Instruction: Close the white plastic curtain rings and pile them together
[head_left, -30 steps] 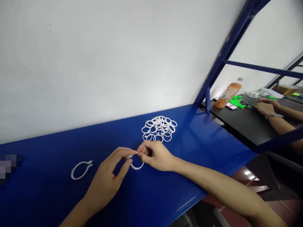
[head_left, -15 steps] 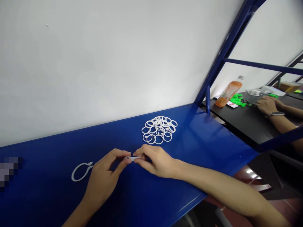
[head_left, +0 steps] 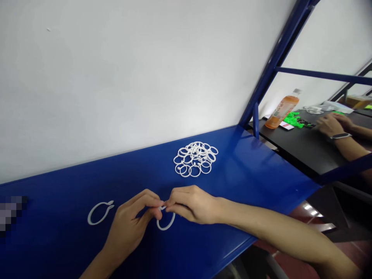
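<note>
My left hand (head_left: 132, 228) and my right hand (head_left: 192, 203) meet fingertip to fingertip over the blue table (head_left: 250, 170). Both pinch the top of one white plastic ring (head_left: 166, 223), whose loop hangs below my fingers near the table. A second white ring (head_left: 99, 212) with a small clasp lies flat to the left of my left hand. A pile of several white rings (head_left: 196, 159) lies farther back, beyond my right hand.
A white wall rises behind the table. A blue metal frame (head_left: 273, 64) stands at the right. Beyond it, another person's hands (head_left: 331, 124) work at a black table with an orange bottle (head_left: 281, 108) and green parts (head_left: 293, 119).
My hands have moved slightly down and toward me. The ring's loop, hidden half a second ago, now hangs in view below my fingertips.
</note>
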`<action>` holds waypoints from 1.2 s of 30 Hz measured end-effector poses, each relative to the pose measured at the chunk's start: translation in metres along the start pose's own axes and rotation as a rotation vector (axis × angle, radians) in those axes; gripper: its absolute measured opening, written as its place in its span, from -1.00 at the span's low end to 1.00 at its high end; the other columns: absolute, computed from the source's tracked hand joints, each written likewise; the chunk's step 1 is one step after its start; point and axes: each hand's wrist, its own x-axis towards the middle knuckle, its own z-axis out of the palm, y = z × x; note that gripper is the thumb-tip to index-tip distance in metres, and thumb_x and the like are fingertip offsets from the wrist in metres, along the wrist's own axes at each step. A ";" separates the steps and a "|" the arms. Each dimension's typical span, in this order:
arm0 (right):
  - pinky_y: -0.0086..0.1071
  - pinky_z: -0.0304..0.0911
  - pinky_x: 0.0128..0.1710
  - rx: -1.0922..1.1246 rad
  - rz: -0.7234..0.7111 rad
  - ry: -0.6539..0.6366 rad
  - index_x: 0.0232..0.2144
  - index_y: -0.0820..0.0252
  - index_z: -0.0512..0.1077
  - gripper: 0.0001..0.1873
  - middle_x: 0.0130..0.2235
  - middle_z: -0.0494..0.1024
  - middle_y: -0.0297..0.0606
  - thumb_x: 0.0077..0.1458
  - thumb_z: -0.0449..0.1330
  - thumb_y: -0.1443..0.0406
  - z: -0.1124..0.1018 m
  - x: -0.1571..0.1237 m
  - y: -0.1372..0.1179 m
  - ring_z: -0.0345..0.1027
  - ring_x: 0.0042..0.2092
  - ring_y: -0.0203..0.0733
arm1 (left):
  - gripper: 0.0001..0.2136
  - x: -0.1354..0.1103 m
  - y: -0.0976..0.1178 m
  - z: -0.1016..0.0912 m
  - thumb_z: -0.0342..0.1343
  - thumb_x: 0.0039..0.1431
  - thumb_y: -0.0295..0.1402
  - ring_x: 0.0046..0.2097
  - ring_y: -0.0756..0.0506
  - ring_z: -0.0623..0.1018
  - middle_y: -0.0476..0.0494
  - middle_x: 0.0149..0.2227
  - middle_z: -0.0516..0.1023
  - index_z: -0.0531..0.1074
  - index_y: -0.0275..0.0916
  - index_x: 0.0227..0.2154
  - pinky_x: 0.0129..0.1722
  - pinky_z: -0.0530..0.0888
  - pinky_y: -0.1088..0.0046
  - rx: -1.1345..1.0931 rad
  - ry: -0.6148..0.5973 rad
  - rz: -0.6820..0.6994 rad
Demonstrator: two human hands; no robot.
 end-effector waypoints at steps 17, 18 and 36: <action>-0.30 0.40 -0.15 -0.417 0.156 0.098 -0.08 0.28 0.44 -0.75 -0.16 0.47 -0.10 0.39 -0.03 0.36 -0.041 0.000 0.029 0.39 -0.17 -0.19 | -0.66 0.007 -0.014 -0.018 -0.01 0.29 -0.02 -0.08 -0.21 0.55 -0.12 -0.08 0.59 0.48 -0.07 -0.06 0.00 0.44 0.21 0.578 -0.043 -0.039; -0.28 0.39 -0.15 -0.443 0.207 0.125 -0.09 0.28 0.44 -0.76 -0.16 0.46 -0.10 0.39 -0.02 0.36 -0.048 -0.002 0.036 0.39 -0.18 -0.18 | -0.65 0.008 -0.019 -0.026 -0.06 0.32 -0.04 -0.05 -0.24 0.54 -0.16 -0.06 0.58 0.48 -0.10 -0.06 0.03 0.42 0.15 0.676 -0.050 -0.069; -0.27 0.29 -0.10 -0.610 0.441 0.103 -0.23 0.25 0.47 -0.90 -0.21 0.49 -0.14 0.27 0.14 0.39 -0.077 -0.012 0.066 0.34 -0.18 -0.13 | -0.64 -0.003 -0.068 -0.086 -0.13 0.20 -0.29 -0.09 -0.23 0.54 -0.25 -0.03 0.44 0.41 -0.15 -0.01 -0.23 0.45 0.28 0.775 -0.277 -0.416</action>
